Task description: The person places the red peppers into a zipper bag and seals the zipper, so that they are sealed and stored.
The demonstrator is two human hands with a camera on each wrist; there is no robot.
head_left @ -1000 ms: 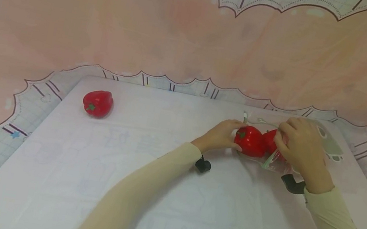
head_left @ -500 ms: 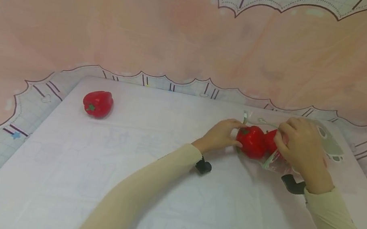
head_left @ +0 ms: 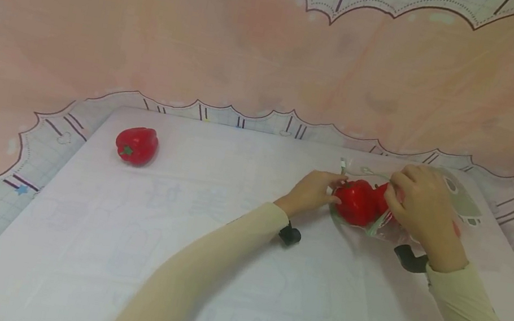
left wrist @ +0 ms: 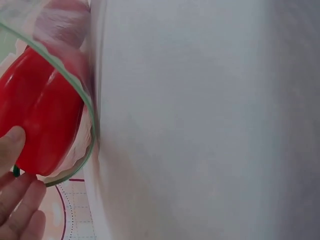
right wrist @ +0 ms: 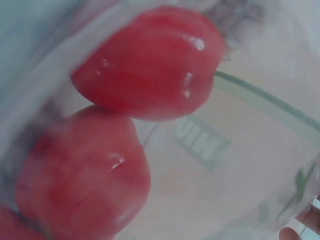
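Note:
A red bell pepper (head_left: 357, 202) lies at the mouth of a clear plastic bag (left wrist: 86, 100) with a green edge, at the right of the table. My left hand (head_left: 310, 193) holds this pepper by its stem end, thumb on one side and fingers near the green stem. My right hand (head_left: 423, 207) pinches the bag's upper edge and lifts it, so the mouth gapes. More red bell peppers (right wrist: 85, 175) show through the film in the right wrist view, partly blurred. In the head view my right hand covers much of the bag.
Another red bell pepper (head_left: 137, 145) sits alone at the far left of the white table (head_left: 201, 242). A patterned cloth (head_left: 204, 48) hangs behind the table and runs along its sides. Green print (head_left: 464, 200) marks the bag's right part.
My left hand has moved slightly right and pushed the pepper a little farther into the bag, turning it somewhat. My right hand has stayed in place on the bag.

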